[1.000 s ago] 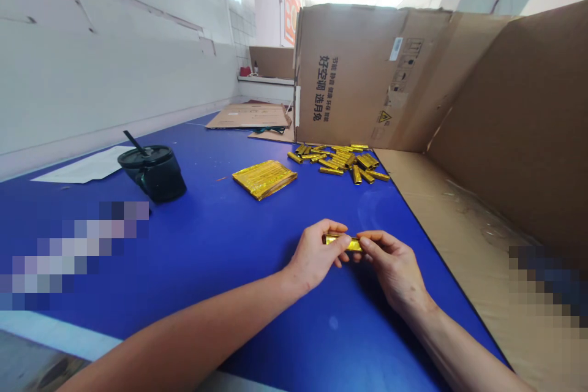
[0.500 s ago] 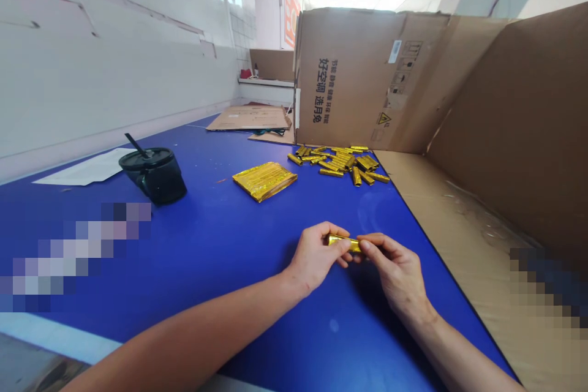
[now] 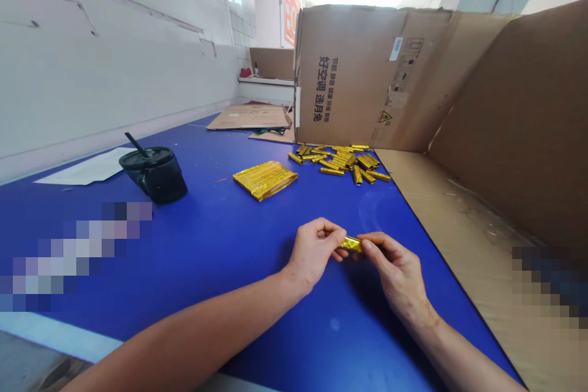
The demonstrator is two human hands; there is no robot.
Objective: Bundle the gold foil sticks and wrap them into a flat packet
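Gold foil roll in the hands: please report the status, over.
Left hand and right hand both pinching gold foil roll at its ends, over blue table. Pile of foil rolls ahead, apart from hands.

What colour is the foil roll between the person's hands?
The foil roll is shiny gold, clearest in the head view.

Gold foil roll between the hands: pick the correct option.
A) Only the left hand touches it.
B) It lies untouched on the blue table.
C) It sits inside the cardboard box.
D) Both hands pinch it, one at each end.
D: the left hand and the right hand each pinch one end of the gold foil roll.
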